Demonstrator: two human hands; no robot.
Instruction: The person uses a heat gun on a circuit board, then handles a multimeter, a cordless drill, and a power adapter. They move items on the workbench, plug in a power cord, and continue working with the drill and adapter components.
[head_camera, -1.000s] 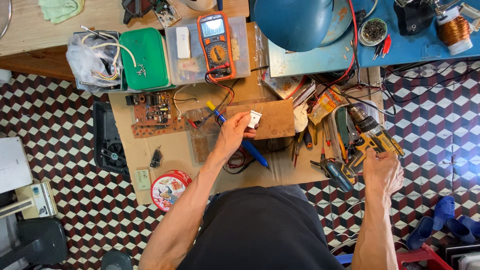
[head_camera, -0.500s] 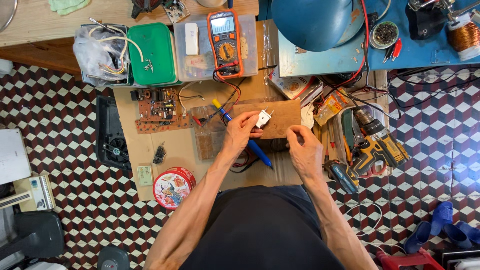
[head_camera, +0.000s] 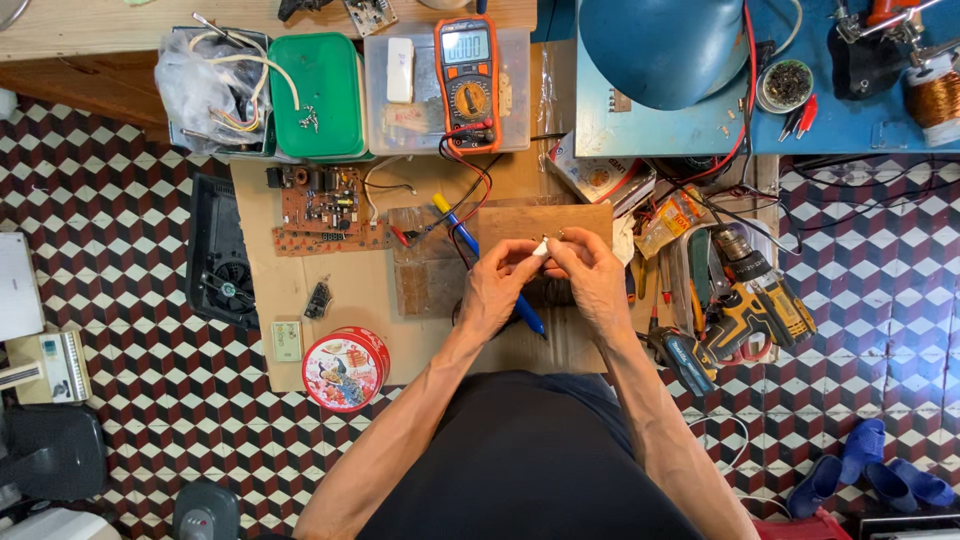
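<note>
My left hand (head_camera: 497, 288) and my right hand (head_camera: 590, 276) meet over a brown board (head_camera: 545, 222), fingertips pinched together on a small white part (head_camera: 541, 246) with a metal bit at its top. A blue and yellow pen-like tool (head_camera: 455, 225) lies under my left hand, its tip showing below the wrist. Red and black probe leads run from an orange multimeter (head_camera: 468, 68) down toward the board. A brown circuit board (head_camera: 325, 213) lies to the left on the cardboard sheet (head_camera: 300, 290).
A round red tin (head_camera: 345, 369) stands near the cardboard's front left. A yellow cordless drill (head_camera: 755, 300) and hand tools lie at the right. Green box (head_camera: 318, 95), clear box and bag of wires sit behind. A blue lamp shade (head_camera: 665, 48) hangs over the blue bench.
My right hand came from the drill at the right over to the left hand and now pinches the small white part together with it.
</note>
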